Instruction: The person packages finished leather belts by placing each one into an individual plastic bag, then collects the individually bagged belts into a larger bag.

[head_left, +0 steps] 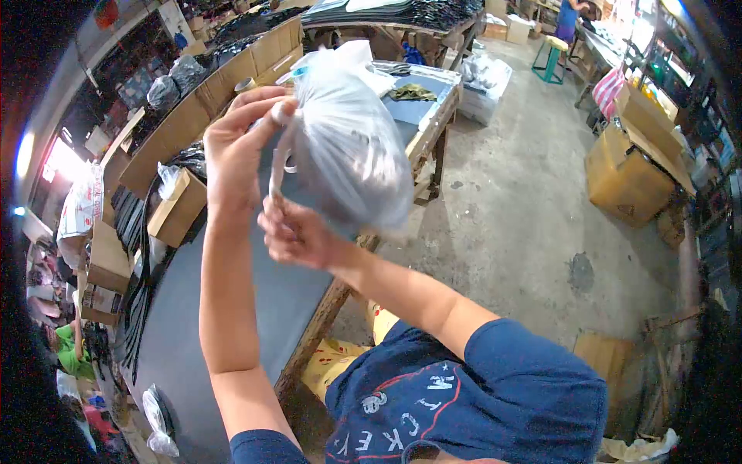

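A filled, translucent white plastic bag (359, 151) is held up over the table, its contents only dimly visible. At its gathered neck, my left hand (239, 147) is closed, with thumb and fingertips pinching the twisted plastic. A narrow pale strip (279, 166) runs down from that pinch and looks like part of the bag or a tie. Below it, my right hand (297, 232) has its fingers curled shut on the strip's lower end. The bag's underside hangs just past my right wrist.
Beneath my arms is a long dark-topped table (255, 309) with a wooden edge. Cardboard boxes (179, 207) and black strips (137, 294) line its left side. A small plastic bag (158, 421) lies near. On the right floor stands a large carton (630, 174); a person stands beyond a stool (552, 58).
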`<action>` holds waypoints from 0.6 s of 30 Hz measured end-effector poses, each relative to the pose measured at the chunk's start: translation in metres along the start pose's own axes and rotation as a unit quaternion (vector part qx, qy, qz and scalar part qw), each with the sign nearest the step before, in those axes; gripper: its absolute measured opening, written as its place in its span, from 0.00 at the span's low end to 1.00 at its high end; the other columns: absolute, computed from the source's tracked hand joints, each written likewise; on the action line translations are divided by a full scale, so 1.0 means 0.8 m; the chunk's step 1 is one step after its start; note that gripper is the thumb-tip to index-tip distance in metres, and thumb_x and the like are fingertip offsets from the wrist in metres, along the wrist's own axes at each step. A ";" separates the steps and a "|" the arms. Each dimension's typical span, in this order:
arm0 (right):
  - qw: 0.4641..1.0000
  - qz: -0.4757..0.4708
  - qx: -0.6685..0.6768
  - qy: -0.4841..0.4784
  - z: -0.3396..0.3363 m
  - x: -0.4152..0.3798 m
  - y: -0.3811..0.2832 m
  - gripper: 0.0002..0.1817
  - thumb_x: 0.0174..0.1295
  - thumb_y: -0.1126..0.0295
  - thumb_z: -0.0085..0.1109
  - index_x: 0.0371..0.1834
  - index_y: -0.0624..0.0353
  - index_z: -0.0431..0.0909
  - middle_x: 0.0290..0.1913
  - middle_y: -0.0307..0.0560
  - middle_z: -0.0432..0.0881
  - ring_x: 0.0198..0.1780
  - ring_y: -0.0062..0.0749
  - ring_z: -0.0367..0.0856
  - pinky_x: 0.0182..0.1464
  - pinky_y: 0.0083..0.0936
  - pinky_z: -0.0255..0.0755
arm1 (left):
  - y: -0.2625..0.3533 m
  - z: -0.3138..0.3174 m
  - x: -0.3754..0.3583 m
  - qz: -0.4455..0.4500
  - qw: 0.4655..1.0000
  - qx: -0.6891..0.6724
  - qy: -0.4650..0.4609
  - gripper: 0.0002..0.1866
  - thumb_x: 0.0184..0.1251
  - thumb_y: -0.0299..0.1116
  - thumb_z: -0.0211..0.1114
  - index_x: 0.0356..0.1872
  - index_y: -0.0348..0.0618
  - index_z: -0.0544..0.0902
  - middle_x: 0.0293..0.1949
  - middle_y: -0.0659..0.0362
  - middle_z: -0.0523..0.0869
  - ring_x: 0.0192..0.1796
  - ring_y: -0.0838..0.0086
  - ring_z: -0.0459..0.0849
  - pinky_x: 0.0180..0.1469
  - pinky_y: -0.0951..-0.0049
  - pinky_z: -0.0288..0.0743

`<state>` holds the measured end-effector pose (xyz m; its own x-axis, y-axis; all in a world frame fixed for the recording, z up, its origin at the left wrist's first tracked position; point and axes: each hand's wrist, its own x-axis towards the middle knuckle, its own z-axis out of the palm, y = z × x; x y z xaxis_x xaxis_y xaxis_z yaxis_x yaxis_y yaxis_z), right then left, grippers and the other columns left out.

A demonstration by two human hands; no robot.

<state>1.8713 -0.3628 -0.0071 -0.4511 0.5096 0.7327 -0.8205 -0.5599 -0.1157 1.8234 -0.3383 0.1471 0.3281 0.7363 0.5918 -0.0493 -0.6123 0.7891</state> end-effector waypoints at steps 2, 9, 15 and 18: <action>0.979 -0.042 -0.164 0.112 0.009 -0.002 -0.035 0.14 0.71 0.57 0.41 0.40 0.54 0.71 0.31 0.38 0.71 0.27 0.22 0.68 0.31 0.20 0.68 | 0.001 -0.006 -0.012 -0.055 0.994 -0.088 0.025 0.08 0.57 0.26 0.68 0.36 0.34 0.86 0.48 0.56 0.81 0.52 0.72 0.76 0.57 0.73 0.67; 0.800 -0.078 -0.586 0.108 0.100 0.012 -0.138 0.13 0.61 0.65 0.57 0.27 0.65 0.79 0.53 0.55 0.76 0.51 0.32 0.75 0.53 0.27 0.68 | -0.022 -0.054 -0.100 -0.059 0.968 -0.241 -0.045 0.11 0.58 0.38 0.68 0.28 0.39 0.83 0.65 0.45 0.66 0.68 0.58 0.65 0.70 0.59 0.52; 0.847 -0.005 -0.532 -0.006 0.126 0.045 -0.030 0.14 0.64 0.69 0.54 0.23 0.66 0.80 0.43 0.50 0.83 0.49 0.32 0.75 0.52 0.28 0.68 | -0.020 -0.091 -0.167 -0.071 0.983 -0.148 0.079 0.08 0.63 0.31 0.64 0.33 0.40 0.73 0.50 0.52 0.80 0.51 0.71 0.78 0.56 0.73 0.68; 0.760 -0.077 -0.645 0.006 0.104 0.069 -0.003 0.09 0.63 0.69 0.58 0.33 0.66 0.81 0.38 0.45 0.79 0.44 0.26 0.76 0.47 0.22 0.69 | -0.046 -0.115 -0.175 -0.037 0.983 -0.083 0.159 0.06 0.65 0.31 0.62 0.34 0.41 0.74 0.42 0.60 0.81 0.45 0.79 0.78 0.49 0.79 0.71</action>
<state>1.8777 -0.3878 0.0893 -0.3112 0.5144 0.7991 -0.5213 0.6107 -0.5961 1.6925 -0.3925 0.0502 0.0270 0.8459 0.5327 -0.1989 -0.5177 0.8321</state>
